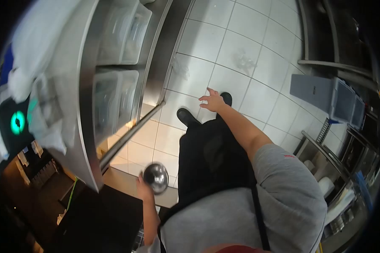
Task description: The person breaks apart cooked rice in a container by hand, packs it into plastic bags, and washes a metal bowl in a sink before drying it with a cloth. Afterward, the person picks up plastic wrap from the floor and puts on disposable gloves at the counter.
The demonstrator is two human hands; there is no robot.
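My left hand (145,190) is closed on the rim of a small round metal bowl (159,180), low at my left side. The bowl is shiny, and its dark inside faces the camera. Only part of the left hand's fingers shows beside the bowl. My right hand (214,101) reaches out in front of me over the floor, fingers spread and holding nothing. Below it are my dark shoes (187,117).
A steel counter (86,92) with shelves of clear plastic containers (118,97) runs along my left. White tiles (198,38) cover the floor, with wet-looking marks ahead. Grey bins (314,92) and metal racks (325,152) stand on my right.
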